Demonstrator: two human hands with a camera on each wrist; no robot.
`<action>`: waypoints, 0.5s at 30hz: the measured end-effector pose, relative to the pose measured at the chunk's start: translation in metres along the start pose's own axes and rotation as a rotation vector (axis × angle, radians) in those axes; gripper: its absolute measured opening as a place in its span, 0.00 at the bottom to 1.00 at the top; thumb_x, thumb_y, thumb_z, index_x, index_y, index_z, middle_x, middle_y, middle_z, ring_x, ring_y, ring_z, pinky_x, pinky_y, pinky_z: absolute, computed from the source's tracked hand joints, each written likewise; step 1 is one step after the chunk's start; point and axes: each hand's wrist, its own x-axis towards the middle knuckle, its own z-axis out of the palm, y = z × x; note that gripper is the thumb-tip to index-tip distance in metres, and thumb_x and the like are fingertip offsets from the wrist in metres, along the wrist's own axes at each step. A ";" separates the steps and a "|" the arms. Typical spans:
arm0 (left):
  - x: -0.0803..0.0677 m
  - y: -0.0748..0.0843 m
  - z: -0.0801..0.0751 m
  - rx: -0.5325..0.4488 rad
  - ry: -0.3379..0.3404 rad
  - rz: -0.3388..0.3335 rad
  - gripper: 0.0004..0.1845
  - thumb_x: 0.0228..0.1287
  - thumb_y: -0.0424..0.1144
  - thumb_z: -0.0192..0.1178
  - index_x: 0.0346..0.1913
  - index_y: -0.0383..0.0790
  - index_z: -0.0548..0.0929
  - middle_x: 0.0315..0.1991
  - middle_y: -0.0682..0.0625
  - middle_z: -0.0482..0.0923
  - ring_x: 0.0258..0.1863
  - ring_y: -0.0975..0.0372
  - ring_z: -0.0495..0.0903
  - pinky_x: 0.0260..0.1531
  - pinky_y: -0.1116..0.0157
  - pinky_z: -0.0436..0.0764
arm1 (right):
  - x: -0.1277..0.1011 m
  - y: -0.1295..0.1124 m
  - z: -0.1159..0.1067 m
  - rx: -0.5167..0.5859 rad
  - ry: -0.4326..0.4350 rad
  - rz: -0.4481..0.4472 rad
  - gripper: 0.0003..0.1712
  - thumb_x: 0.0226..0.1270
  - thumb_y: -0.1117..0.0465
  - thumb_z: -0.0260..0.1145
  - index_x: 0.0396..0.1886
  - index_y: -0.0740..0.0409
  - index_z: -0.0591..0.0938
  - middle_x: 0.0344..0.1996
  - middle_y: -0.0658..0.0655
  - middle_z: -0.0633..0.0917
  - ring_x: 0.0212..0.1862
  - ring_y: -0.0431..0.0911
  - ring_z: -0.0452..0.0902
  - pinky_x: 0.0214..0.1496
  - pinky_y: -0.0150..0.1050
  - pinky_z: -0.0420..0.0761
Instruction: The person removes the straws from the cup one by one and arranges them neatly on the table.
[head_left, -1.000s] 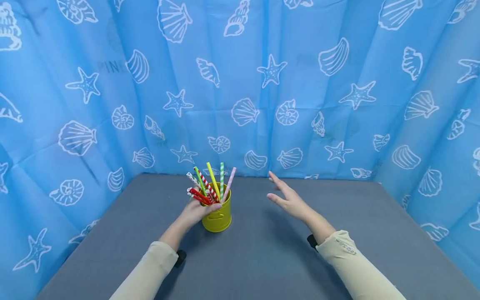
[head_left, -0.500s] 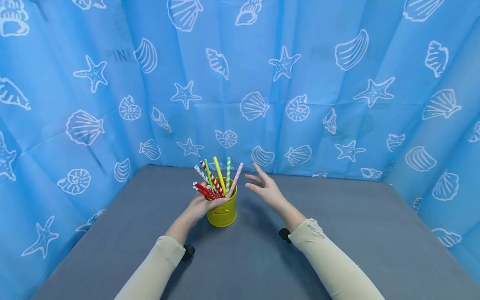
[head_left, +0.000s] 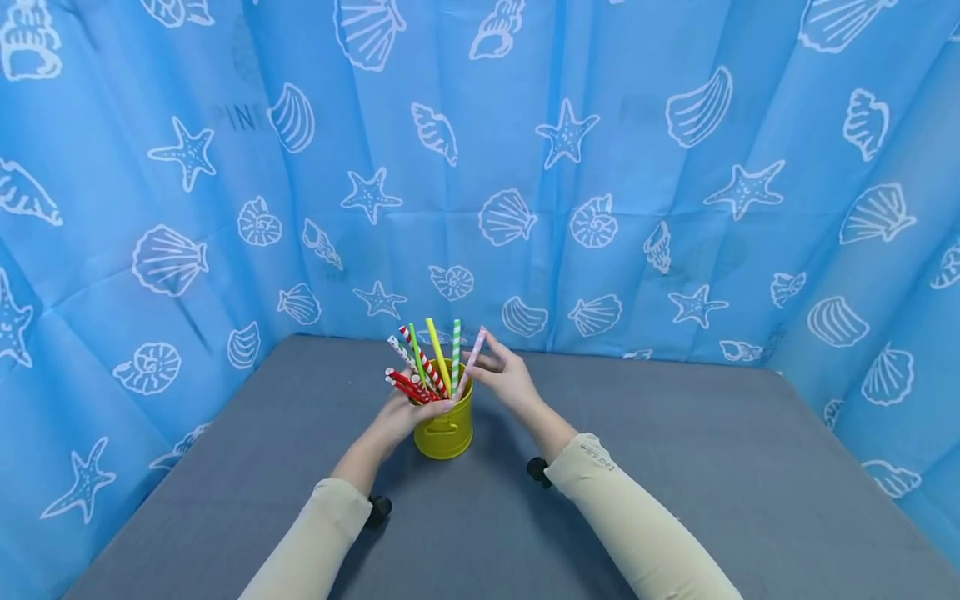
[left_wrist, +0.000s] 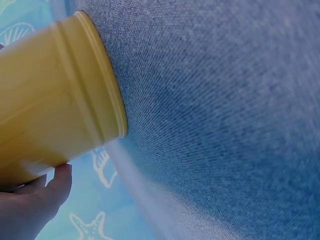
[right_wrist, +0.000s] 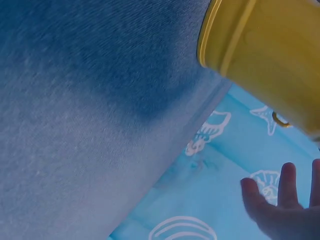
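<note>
Yellow bucket (head_left: 446, 427) standing upright on grey desk (head_left: 675, 467), toward the far edge, left of centre. Striped and plain straws (head_left: 427, 367) fanned out from its mouth. Left hand (head_left: 401, 417) wrapped around the bucket's left side, thumb near the rim. Right hand (head_left: 504, 377) at the pink straw (head_left: 471, 360), fingertips touching it; firm pinch cannot be confirmed. Blue shell-print curtain (head_left: 600, 167) behind.

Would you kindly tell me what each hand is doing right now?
Left hand: grips the yellow bucket of paper straws.
Right hand: fingers touch the pink straw; a firm pinch cannot be told.
</note>
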 end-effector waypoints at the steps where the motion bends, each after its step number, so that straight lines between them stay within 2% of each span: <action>1: 0.000 0.000 0.000 0.001 0.001 -0.001 0.41 0.56 0.45 0.70 0.68 0.42 0.59 0.64 0.42 0.68 0.61 0.49 0.67 0.64 0.44 0.63 | 0.000 0.000 0.001 0.006 0.006 -0.001 0.43 0.67 0.68 0.64 0.77 0.54 0.54 0.57 0.64 0.79 0.63 0.54 0.72 0.66 0.53 0.67; 8: -0.001 -0.001 0.000 0.013 0.006 -0.011 0.41 0.58 0.47 0.68 0.69 0.40 0.58 0.65 0.40 0.68 0.63 0.48 0.66 0.64 0.41 0.62 | 0.000 -0.001 0.008 -0.017 0.058 0.016 0.41 0.67 0.68 0.64 0.76 0.59 0.57 0.52 0.64 0.83 0.61 0.53 0.74 0.64 0.52 0.69; 10: -0.007 0.008 0.001 0.016 -0.001 -0.025 0.41 0.59 0.45 0.67 0.70 0.38 0.57 0.65 0.38 0.67 0.63 0.46 0.65 0.63 0.41 0.61 | -0.001 0.000 0.009 -0.027 0.075 0.022 0.40 0.67 0.67 0.65 0.75 0.60 0.59 0.50 0.63 0.84 0.59 0.53 0.76 0.64 0.52 0.69; 15: -0.006 0.004 0.001 0.004 0.003 -0.016 0.40 0.58 0.44 0.67 0.69 0.38 0.57 0.64 0.39 0.67 0.62 0.47 0.66 0.63 0.42 0.63 | -0.002 0.001 0.009 -0.028 0.107 0.022 0.36 0.67 0.66 0.65 0.73 0.59 0.64 0.48 0.62 0.85 0.57 0.53 0.78 0.63 0.53 0.71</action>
